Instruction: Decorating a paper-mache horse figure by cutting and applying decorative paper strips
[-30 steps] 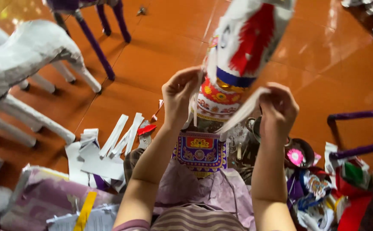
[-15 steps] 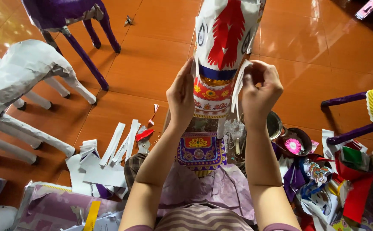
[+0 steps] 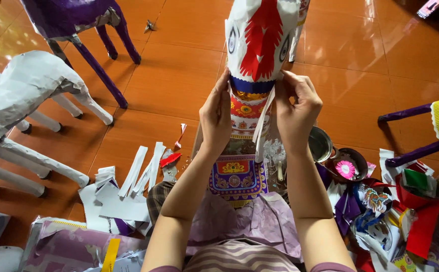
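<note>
A tall paper figure [image 3: 261, 45], white with a red crest, painted eyes and a blue scalloped collar, stands upright in front of me over a patterned red and gold body. My left hand [image 3: 216, 120] presses flat against its left side below the collar. My right hand [image 3: 297, 108] pinches a white paper strip [image 3: 263, 123] that hangs down at the figure's right side by the collar. A purple and gold patterned panel [image 3: 236, 175] lies at its base, between my forearms.
A white paper horse [image 3: 25, 95] and a purple one [image 3: 73, 20] stand on the orange tiled floor at the left. White paper strips [image 3: 139, 174] lie near my left arm. Metal bowls [image 3: 320, 143] and coloured paper scraps [image 3: 395, 211] crowd the right, near purple legs [image 3: 411, 113].
Both hands have slid up the figure to just under the blue collar. The figure now stands more upright and fills more of the view.
</note>
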